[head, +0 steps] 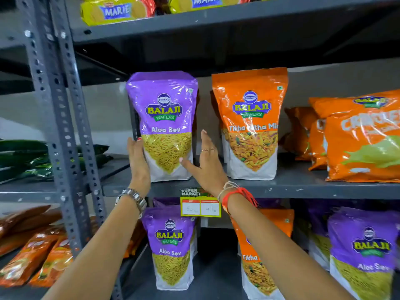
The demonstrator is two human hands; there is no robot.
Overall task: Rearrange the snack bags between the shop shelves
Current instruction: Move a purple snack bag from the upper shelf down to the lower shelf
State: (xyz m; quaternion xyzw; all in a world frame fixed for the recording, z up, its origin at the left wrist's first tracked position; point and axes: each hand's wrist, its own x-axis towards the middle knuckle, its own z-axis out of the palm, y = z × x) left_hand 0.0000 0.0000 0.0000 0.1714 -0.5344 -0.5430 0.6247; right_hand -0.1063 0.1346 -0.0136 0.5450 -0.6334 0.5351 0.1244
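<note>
While the purple Aloo Sev bag [165, 126] stands mid-frame on the middle shelf [303, 187], left hand [138, 161] cups its side, right hand [205, 161] spread open, thumb touching.

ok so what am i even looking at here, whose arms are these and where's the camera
There is one picture, taken by a wide-angle camera worn on a person's head, looking forward and down, so the two bare arms reaching in from below are that person's own. No robot is involved.

They face grey metal shop shelves. The left hand, with a wristwatch, presses the left edge of an upright purple Aloo Sev bag standing on the middle shelf. The right hand, fingers open, has its thumb on the bag's lower right side. Neither hand grips it fully.

Beside it stands an orange Tikha Mitha Mix bag. More purple and orange bags sit on the shelf below, and Marie biscuit packs on top.
</note>
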